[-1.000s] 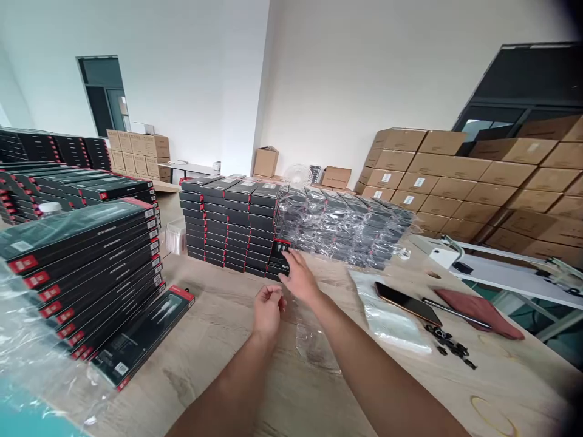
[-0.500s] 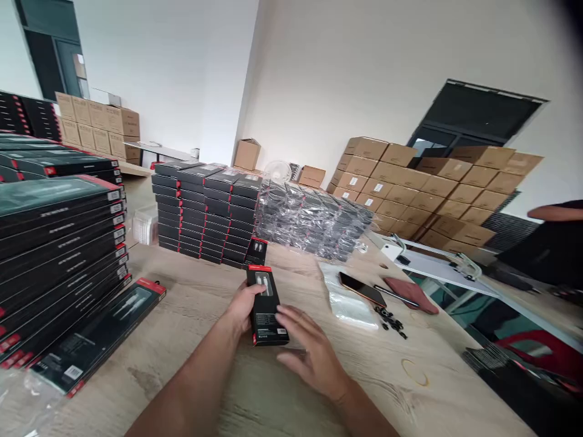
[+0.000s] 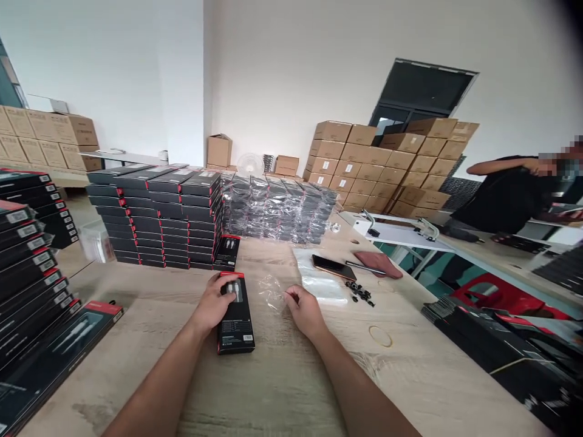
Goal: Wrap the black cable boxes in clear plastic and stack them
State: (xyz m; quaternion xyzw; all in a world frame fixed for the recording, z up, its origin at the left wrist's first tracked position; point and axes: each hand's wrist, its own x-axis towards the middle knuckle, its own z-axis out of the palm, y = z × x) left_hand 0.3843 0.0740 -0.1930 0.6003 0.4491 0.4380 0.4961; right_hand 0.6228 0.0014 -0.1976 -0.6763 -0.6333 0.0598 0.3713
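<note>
One box (image 3: 237,321) lengthwise away, red end far, in closed left grip (image 3: 214,303); right grip (image 3: 304,311) tight on bag (image 3: 271,291).

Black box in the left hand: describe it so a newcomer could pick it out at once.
Start at the big block of stacked black boxes on the wooden table. In front of it, nearer the camera, one slim red-ended black box lies flat, held by the left hand. Its neighbour leans upright against the stack, untouched.

One held box (image 3: 235,315); one phone (image 3: 331,267); one rubber band (image 3: 380,335).
</note>
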